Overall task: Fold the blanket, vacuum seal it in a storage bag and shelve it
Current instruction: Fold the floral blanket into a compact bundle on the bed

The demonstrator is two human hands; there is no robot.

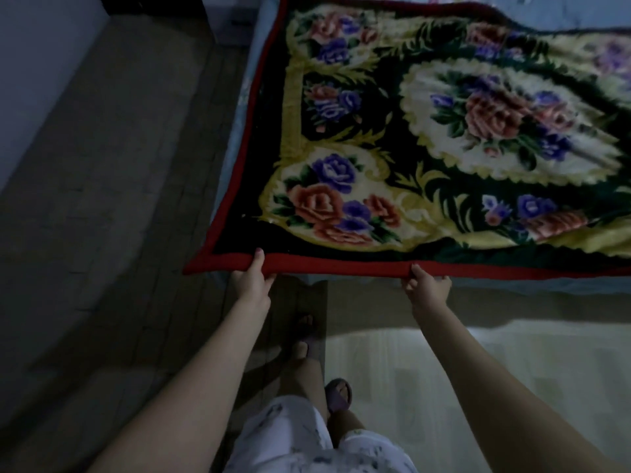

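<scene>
A thick floral blanket (426, 138) with a black ground, yellow scrolls, red and purple roses and a red border lies spread over a bed, its near edge overhanging. My left hand (252, 279) grips the red border near the blanket's near-left corner, thumb on top. My right hand (426, 285) pinches the same red edge further right, fingers underneath. Both arms are stretched forward. No storage bag or vacuum is in view.
The bed has a pale blue sheet (563, 15) showing beyond and below the blanket. Grey tiled floor (112, 199) runs along the left, a lighter floor patch (512, 370) lies at the right. My feet in purple slippers (338, 394) stand close to the bed.
</scene>
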